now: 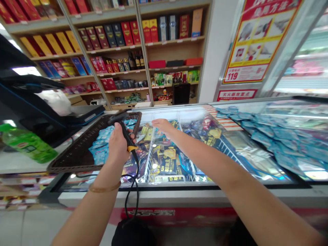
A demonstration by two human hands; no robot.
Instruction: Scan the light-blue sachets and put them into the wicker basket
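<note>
My left hand (119, 141) is wrapped round the grip of a black barcode scanner (125, 135) with a yellow band at its base. The scanner's cable (133, 191) hangs in loops below. Behind it stands a brown woven basket (74, 159) with small blue packets (101, 145) inside. My right hand (161, 124) hovers over the glass-topped chest freezer (194, 194), fingers stretched to the left and slightly blurred. I see nothing in it. Under the glass lie ice cream packs (166, 159) between white wire dividers.
More blue packets (276, 136) are spread over the freezer's right side. A green drink bottle (28, 145) lies tilted on the counter at left, by a dark checkout machine (23, 109). Shelves (112, 51) of boxes and bottles line the back wall.
</note>
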